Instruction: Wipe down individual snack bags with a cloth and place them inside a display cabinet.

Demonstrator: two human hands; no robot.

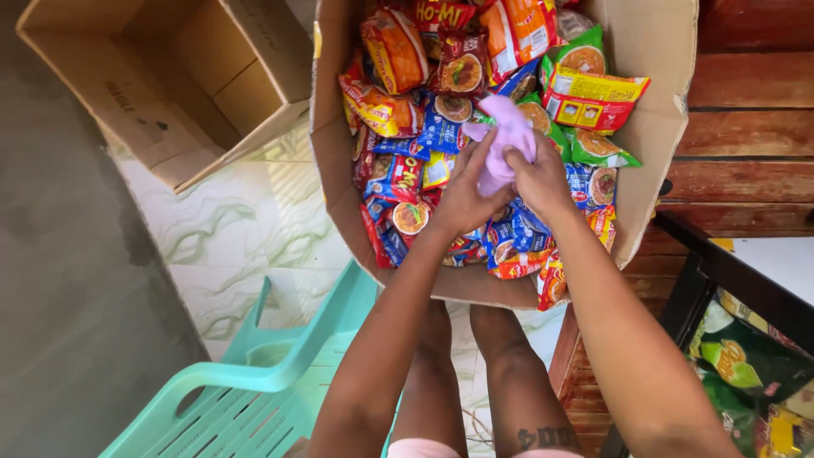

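Tiled floor; lilac packet (507, 140), maybe plastic, between hands (500, 191).

Bright, even daylight; slight edge distortion.

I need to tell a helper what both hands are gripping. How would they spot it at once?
Look in the big open cardboard box full of bright snack packets. Above them, the left hand and right hand grip a lilac cloth, plain, soft and crumpled.
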